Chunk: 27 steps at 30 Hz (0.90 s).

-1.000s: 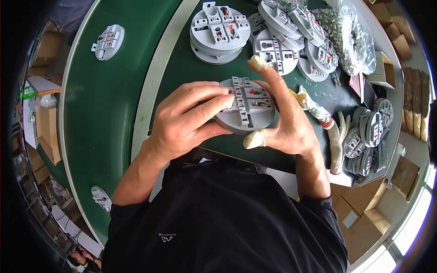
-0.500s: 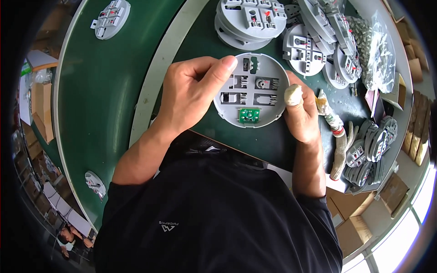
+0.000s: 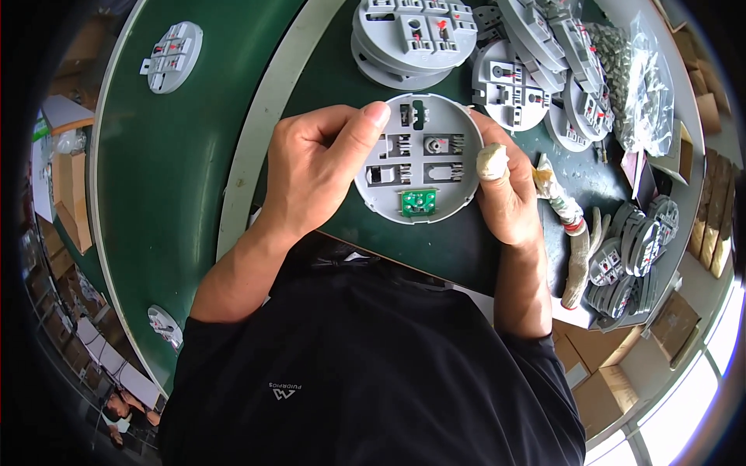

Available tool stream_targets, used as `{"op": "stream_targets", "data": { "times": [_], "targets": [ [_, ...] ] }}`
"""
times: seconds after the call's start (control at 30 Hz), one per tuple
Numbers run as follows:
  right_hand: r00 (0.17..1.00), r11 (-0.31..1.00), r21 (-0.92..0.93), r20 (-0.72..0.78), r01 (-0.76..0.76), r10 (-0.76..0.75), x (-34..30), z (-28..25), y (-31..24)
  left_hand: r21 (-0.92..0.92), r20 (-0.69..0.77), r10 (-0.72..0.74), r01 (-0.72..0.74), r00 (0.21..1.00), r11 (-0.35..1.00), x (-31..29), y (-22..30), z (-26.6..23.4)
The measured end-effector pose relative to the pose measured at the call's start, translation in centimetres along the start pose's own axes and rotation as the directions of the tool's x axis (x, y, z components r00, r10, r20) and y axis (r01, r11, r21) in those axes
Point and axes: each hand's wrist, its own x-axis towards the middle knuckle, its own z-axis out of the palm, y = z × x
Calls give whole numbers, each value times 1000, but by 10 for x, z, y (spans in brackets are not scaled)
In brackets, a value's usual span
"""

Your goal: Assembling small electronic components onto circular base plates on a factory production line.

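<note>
**Kid:** What is the person holding?

**Helper:** A round grey plastic base (image 3: 420,159). It has little slots and metal clips on its face, and a small green circuit board (image 3: 418,203) sits near its bottom edge.

**Kid:** Which hand has it?

**Helper:** Both. The left hand (image 3: 318,167) is on the left side of the base. Its thumb lies flat across the top left part of the face, and its fingers curl under the rim. The right hand (image 3: 509,194) is on the right side. Its thumb has a pale wrap on the tip and presses on the right edge. So both hands are closed on the base, one on each side, and the base sits between them with its face up.

**Kid:** Is it on the table?

**Helper:** It is over the dark green table (image 3: 186,179), close to the person's chest. I cannot tell if it touches the table.

**Kid:** What else is there?

**Helper:** A stack of grey bases (image 3: 412,35) sits just above the hands. More bases (image 3: 544,70) lean in a row to the right of it. One single base (image 3: 172,57) lies far off on the left. A clear bag of small parts (image 3: 633,85) is at the far right. A wrapped tool (image 3: 561,206) lies just beside the right hand.
</note>
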Motion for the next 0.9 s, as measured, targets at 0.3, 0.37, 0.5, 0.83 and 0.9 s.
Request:
{"op": "stream_targets", "data": {
  "times": [0.3,0.37,0.5,0.83,0.9],
  "targets": [
    [981,975,111,8,-191,192,-6,-4,-4,10,-6,3,-3,1000,1000,1,-4,-1],
    [983,977,109,4,-185,186,-5,-4,-4,6,-14,0,0,1000,1000,2,-4,0],
    [984,978,109,25,-178,177,-4,-6,-6,14,-7,-1,1,1000,1000,5,-6,0],
    [986,982,94,36,-165,163,7,-12,-4,21,-29,-5,5,1000,1000,16,-4,-9],
    [989,983,107,1,-147,148,7,-7,0,-216,-214,50,-97,976,972,22,-9,-11]
  ]
}}
